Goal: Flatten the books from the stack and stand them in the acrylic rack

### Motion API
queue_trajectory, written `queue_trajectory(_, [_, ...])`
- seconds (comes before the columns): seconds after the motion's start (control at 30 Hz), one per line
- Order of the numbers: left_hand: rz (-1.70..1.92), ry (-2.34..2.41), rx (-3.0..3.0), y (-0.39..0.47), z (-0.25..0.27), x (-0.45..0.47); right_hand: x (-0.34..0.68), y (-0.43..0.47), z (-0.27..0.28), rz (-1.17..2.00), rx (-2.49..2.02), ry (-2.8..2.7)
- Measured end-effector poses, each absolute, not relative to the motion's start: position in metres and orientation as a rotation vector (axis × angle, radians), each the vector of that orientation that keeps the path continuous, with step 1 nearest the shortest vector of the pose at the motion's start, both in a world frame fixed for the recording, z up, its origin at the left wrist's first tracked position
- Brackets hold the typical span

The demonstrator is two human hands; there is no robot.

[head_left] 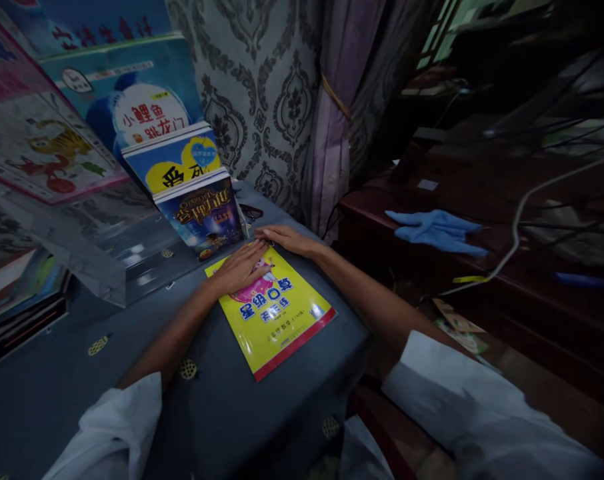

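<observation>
A yellow workbook point(277, 327) with a red strip along its near edge lies flat on the dark tablecloth, its printing upside down to me. My left hand point(239, 268) rests flat on the far left part of its cover, fingers stretched out over the pink picture. At the book's far right corner, my right hand point(287, 239) lies with its fingers extended and touching that corner. Nothing shows within either hand. Just beyond the left hand leans a dark blue book point(202, 213), the front one of a row of upright books.
Behind it stand a blue-and-yellow book point(175, 163) and a teal book point(152, 100). A clear acrylic stand point(97, 253) is at left, near stacked books point(22, 300). Dark glasses point(251, 212) lie by the patterned wall. Rightward, a blue glove point(437, 230) and a white cable point(517, 227) lie on dark red furniture.
</observation>
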State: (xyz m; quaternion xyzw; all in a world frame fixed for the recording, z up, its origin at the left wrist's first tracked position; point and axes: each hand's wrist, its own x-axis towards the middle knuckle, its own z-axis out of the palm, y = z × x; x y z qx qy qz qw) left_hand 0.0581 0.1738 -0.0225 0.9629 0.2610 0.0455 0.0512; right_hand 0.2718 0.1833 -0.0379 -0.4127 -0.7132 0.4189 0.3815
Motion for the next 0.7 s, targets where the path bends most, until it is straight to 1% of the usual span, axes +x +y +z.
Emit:
queue_trajectory(0.23, [0.094,0.685,2.921,0.146,-0.017,0.064,0.271,0.184,-0.039,0.973,-1.074,-1.884])
queue_trajectory(0.53, [0.092,0.284,2.901,0.081,-0.015,0.080,0.270,0.188,-0.042,0.883,-1.127,-1.938])
queue_trajectory(0.7, [0.107,0.225,2.889,0.063,-0.016,0.085,0.269,0.187,-0.042,0.851,-1.160,-1.927])
